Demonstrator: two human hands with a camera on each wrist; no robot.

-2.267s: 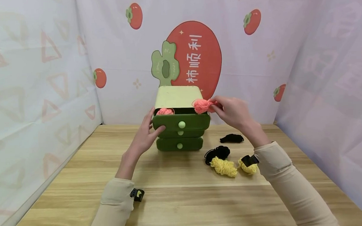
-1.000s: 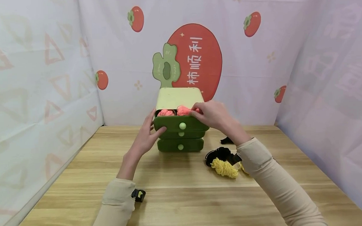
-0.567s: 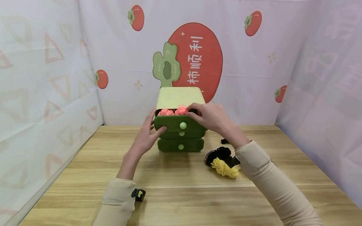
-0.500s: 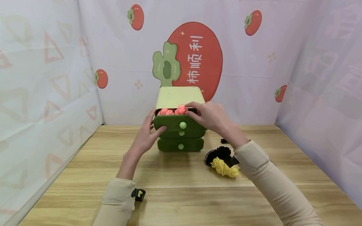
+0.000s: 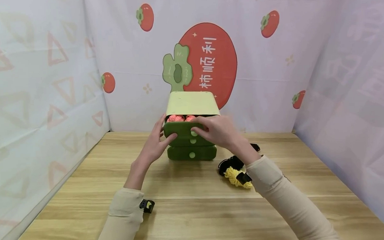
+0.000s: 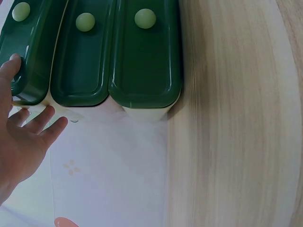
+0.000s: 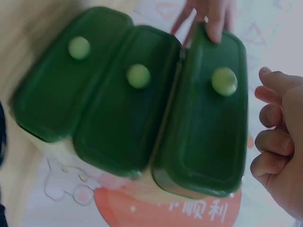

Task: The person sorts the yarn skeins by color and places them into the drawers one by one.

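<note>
A small cabinet (image 5: 191, 101) with a cream top and three green drawers stands at the back of the table. Its top drawer (image 5: 179, 132) is partly pulled out, and two pink yarn bundles (image 5: 175, 118) show inside. My left hand (image 5: 152, 145) rests at the drawer's left end, thumb on the front and fairly straight fingers spread along the side. In front of the drawer is my right hand (image 5: 218, 132), partly covering the top knob (image 7: 224, 81). The right wrist view shows its fingers (image 7: 273, 142) loosely curled, holding nothing and apart from the knob.
On the table right of the cabinet lie a yellow yarn bundle (image 5: 234, 178) and black yarn (image 5: 229, 164). More black yarn (image 5: 255, 146) lies farther back, partly behind the right forearm. White cloth (image 5: 257, 82) printed with persimmons hangs behind.
The right hand carried a pink yarn bundle left into the top drawer and let it go. It then moved down and forward of the drawer front. The left hand stayed in place.
</note>
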